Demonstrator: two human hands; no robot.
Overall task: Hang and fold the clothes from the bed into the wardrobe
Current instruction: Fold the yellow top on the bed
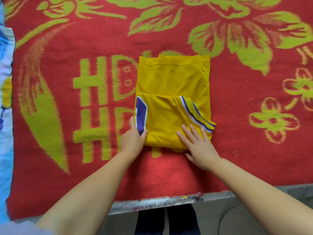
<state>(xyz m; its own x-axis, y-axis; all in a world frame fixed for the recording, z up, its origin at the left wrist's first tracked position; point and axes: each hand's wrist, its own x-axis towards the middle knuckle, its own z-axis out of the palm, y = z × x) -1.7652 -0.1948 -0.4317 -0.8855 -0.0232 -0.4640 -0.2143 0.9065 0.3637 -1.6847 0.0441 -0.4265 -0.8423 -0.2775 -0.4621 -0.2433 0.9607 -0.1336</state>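
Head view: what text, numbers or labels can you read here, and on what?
"HD": green woven letters on the red blanket, upper row.
"HD": lower row, second letter partly hidden by the yellow jersey, so uncertain.
Purple, white-edged shape on the jersey: part of a numeral, folded, unreadable.

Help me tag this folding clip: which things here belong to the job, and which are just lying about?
Job: yellow jersey, left hand gripping its near corner, right hand flat on it.
Lying about: red blanket, blue cloth at the left edge.

One head-worn view looks steeply down, close over the red blanket (pixel 67 167); no second view.
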